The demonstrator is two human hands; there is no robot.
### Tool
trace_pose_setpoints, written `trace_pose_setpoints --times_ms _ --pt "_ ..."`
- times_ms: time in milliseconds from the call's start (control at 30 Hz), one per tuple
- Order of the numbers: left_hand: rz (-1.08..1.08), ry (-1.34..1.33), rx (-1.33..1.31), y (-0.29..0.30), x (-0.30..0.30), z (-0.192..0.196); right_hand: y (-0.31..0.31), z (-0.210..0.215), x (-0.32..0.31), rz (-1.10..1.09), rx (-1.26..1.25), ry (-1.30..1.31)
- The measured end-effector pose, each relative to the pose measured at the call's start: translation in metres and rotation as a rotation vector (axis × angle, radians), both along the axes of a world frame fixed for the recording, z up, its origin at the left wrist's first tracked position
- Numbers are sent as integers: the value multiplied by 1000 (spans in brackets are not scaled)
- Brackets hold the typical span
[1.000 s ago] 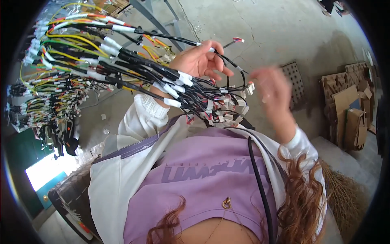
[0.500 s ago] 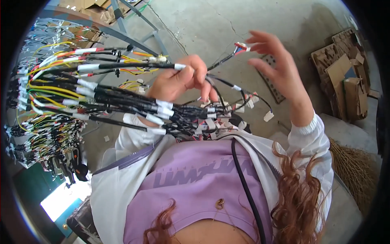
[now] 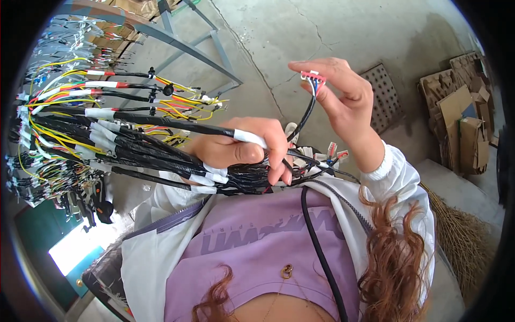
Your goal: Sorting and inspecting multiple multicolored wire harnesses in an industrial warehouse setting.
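Left hand (image 3: 244,150) closed its grip around black-taped wire harness bundle (image 3: 139,147), left of centre. Right hand (image 3: 343,96) pinched small red connector (image 3: 313,78), raised above the bundle. Best to keep that lead slack, connector face turned for inspection.

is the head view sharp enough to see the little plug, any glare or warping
Head view: the pink plug in the right hand is sharp; daylight is even; a bright washed-out patch lies lower left; frame bars bend near the black rim.
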State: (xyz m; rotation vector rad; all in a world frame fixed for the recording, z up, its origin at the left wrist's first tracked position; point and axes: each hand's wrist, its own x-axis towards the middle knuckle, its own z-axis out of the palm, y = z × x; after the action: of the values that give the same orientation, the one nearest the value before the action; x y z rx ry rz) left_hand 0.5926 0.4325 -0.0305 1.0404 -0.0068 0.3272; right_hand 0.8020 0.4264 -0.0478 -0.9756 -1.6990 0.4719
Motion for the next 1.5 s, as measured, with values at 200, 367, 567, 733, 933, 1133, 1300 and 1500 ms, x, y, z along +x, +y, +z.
trace_pose_setpoints --times_ms 200,367,567,733,933,1133,1300,1500 --pt "-42 -2 3 3 -2 -2 -4 6 -6 68 -132 135" --pt "-61 18 -5 7 -6 -4 -2 5 -9 80 -107 186" --pt "-74 61 -94 6 -10 -4 -3 5 -12 90 -115 203" --pt "-39 85 -95 6 -9 -8 -15 11 -13 173 -396 419" --pt "98 161 -121 -1 -9 -11 -25 20 -6 398 -501 655" --pt "127 185 -131 -5 -9 -12 -33 24 -13 400 -490 673" --pt "210 277 -130 -4 -11 -13 -38 28 -25 403 -528 886" --pt "201 455 -119 -5 -3 -2 -38 29 -20 551 -344 633"
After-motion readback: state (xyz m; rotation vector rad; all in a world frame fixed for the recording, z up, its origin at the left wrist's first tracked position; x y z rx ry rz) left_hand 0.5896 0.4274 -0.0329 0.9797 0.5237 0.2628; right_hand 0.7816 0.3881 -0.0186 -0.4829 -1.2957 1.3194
